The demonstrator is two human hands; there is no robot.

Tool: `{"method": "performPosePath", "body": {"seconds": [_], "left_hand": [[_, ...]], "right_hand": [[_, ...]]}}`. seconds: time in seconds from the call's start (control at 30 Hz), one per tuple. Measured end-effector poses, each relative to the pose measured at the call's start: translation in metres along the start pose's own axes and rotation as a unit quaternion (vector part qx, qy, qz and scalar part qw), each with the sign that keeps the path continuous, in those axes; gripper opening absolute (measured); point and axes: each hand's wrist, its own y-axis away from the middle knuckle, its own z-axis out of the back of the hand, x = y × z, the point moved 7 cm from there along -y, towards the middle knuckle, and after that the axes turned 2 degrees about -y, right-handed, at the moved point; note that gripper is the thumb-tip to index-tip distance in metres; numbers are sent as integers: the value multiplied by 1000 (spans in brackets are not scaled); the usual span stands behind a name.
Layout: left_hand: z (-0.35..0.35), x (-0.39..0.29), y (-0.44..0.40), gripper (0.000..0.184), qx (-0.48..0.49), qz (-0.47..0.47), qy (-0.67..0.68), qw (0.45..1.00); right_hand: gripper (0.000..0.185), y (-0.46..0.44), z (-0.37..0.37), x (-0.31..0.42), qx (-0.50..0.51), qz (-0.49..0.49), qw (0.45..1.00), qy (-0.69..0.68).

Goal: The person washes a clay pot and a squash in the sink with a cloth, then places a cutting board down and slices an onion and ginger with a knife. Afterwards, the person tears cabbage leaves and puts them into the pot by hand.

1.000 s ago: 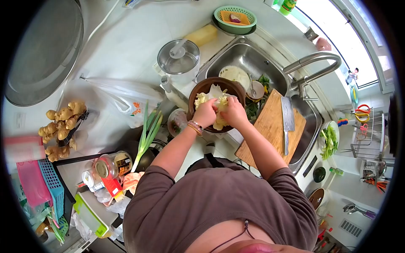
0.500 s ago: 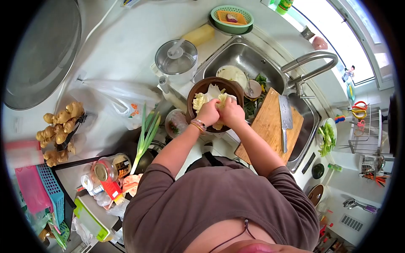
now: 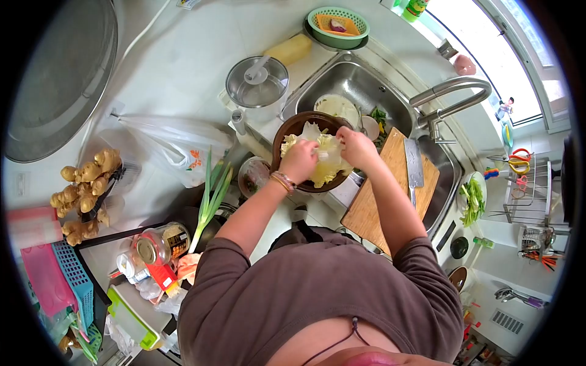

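Observation:
A brown bowl [image 3: 285, 130] holds torn pale yellow-green cabbage leaves [image 3: 323, 174]. Over its left part, my left hand [image 3: 299, 161], with bracelets at the wrist, has its fingers bent around cabbage leaf; the fingertips are partly hidden among the leaves. At the bowl's right rim my right hand [image 3: 359, 148] pinches the edge of a pale, translucent cabbage leaf that stretches between the two hands. To the right, a knife [image 3: 413, 165] lies on a wooden cutting board [image 3: 381, 195] that rests across the sink's edge.
Behind the bowl is a steel sink [image 3: 360, 79] with a plate, a small bowl and greens, beside a curved faucet [image 3: 452, 88]. A steel pot [image 3: 257, 91] stands left of it. Green onions [image 3: 210, 198] and jars [image 3: 146, 249] are at the left; a plate of cut greens [image 3: 473, 200] is at the right.
My right hand has moved right and up, away from my left hand, drawing out the edge of a leaf. My left hand has stayed over the bowl.

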Motion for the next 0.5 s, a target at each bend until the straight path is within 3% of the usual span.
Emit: {"method": "performPosePath", "body": {"seconds": [0.1,0.2,0.3,0.33,0.43,0.47,0.5], "left_hand": [[-32,-31,10,24,94,-99,-73,988],[-38,-37,20,21,69,-108,-88,988],[-43,-22,16,20,82,-65,-133,986],[-28,-24,15,19,68,-42,-101,992],[16,-17,14,16,-13,0,-42,999],[25,-9,13,14,-65,-2,-47,997],[38,-3,12,13,-117,-6,-51,992]], "right_hand": [[26,-29,5,-2,15,56,998,30],[25,-57,-6,10,56,90,992,67],[22,-64,-11,42,57,199,971,122],[22,-63,-15,56,84,197,967,142],[15,-71,-55,80,126,336,902,241],[20,-69,-59,83,70,384,905,167],[22,-72,-56,81,37,367,921,129]]}}
